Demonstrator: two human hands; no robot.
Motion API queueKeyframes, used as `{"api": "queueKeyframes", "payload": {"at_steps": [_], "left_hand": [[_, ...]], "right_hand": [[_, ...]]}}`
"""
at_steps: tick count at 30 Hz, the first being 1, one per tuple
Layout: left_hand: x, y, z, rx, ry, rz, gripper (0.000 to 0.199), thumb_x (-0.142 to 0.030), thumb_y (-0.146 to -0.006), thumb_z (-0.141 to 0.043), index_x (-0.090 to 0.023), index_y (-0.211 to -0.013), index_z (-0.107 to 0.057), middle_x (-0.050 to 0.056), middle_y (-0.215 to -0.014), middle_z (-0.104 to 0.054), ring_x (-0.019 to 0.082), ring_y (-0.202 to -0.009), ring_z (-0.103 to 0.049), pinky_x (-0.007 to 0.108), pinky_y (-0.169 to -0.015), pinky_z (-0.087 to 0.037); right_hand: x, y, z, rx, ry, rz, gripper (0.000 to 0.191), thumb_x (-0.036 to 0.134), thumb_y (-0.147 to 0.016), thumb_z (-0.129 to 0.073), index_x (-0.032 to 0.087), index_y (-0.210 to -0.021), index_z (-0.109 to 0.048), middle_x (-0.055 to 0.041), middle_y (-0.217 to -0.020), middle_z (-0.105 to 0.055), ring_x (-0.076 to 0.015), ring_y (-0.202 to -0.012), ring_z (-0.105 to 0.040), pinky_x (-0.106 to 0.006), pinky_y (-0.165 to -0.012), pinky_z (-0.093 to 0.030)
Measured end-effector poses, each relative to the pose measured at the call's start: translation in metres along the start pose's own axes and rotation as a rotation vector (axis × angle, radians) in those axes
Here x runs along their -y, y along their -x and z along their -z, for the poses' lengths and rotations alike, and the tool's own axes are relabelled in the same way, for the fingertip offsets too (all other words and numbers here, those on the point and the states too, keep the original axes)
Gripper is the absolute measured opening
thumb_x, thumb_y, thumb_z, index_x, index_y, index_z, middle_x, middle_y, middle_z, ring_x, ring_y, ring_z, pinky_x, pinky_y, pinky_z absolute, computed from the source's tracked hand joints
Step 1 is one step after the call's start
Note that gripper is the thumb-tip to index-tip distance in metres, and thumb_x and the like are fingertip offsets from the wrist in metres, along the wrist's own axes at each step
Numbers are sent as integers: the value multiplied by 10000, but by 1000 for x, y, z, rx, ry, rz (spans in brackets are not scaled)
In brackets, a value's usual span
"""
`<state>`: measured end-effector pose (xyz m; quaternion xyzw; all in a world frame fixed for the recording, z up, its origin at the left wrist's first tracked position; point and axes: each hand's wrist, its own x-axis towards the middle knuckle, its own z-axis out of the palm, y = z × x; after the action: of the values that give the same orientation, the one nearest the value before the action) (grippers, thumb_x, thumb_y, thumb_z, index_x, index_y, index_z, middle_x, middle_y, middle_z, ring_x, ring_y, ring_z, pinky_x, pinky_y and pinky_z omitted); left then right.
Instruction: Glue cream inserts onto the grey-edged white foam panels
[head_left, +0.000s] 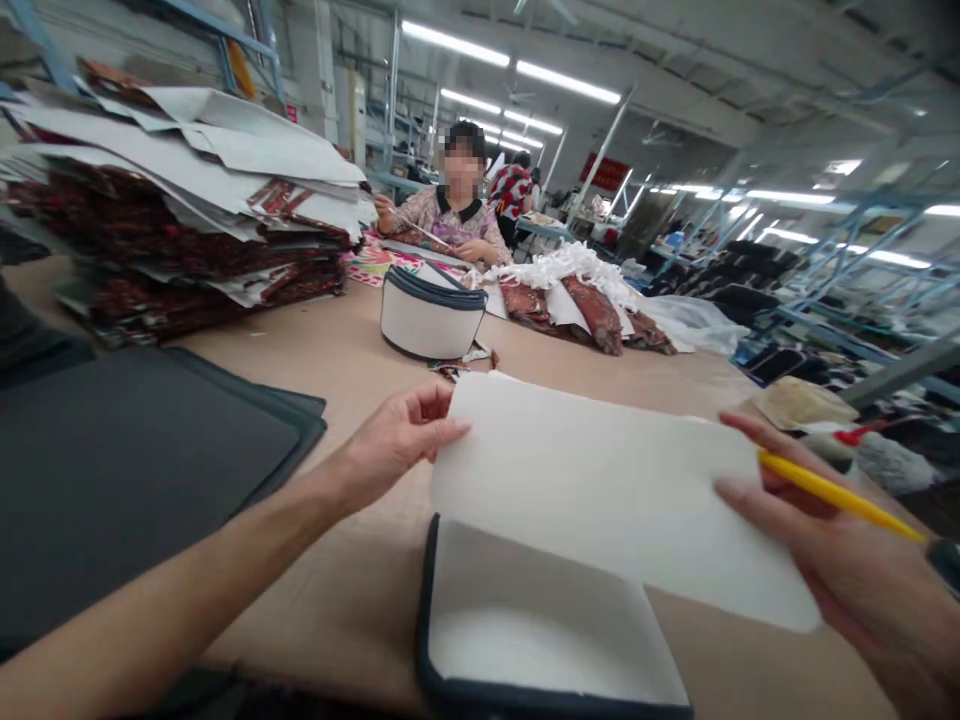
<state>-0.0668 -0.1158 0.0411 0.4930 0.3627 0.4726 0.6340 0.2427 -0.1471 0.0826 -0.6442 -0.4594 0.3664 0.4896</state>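
Note:
A white sheet (pixel 600 480) with rounded corners is held up between my two hands. My left hand (pixel 397 440) pinches its upper left edge, thumb on top. At the right edge, my right hand (pixel 817 530) grips the sheet between thumb and fingers, and a yellow stick-like tool (pixel 840 492) lies across that same hand. Beneath the sheet, near the table's front edge, is a pale panel (pixel 547 620) with a dark blue border, partly covered by the sheet.
Dark panels (pixel 142 470) lie at the left, below a tall stack of sheets (pixel 187 200). Curved, dark-edged pieces (pixel 431 320) stand mid-table (pixel 330 350). Brown bundles (pixel 592 310) lie behind at right. A person (pixel 450 215) sits across the table.

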Motion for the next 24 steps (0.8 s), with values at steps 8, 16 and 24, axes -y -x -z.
{"api": "queueKeyframes", "payload": {"at_steps": [8,16,24], "left_hand": [[67,55,3,18,195,211,433,-266,-598,-741,-149,-966,-545,-13,-757,-574,116,-684,-537,216,-597,-390],[95,69,-3,-6,44,81,415,-237,-632,-663,-171,-1024,-543,-41,-749,-521,88,-625,-494,220,-598,-360],[103,74,1,-39,-12,61,340,-183,-565,-669,-133,-901,-651,-7,-781,-526,110,-655,-492,244,-625,-397]], "right_hand": [[-18,39,1,19,54,-278,796,327,-493,-796,389,-1227,-494,26,-689,-557,-154,-505,-577,-232,-394,-484],[-15,46,-4,-15,128,-247,788,343,-495,-795,359,-1227,-505,4,-681,-595,-168,-465,-573,-235,-351,-435],[-12,44,-11,4,193,-258,802,341,-526,-780,370,-1264,-468,22,-643,-591,-147,-410,-548,-216,-314,-414]]}}
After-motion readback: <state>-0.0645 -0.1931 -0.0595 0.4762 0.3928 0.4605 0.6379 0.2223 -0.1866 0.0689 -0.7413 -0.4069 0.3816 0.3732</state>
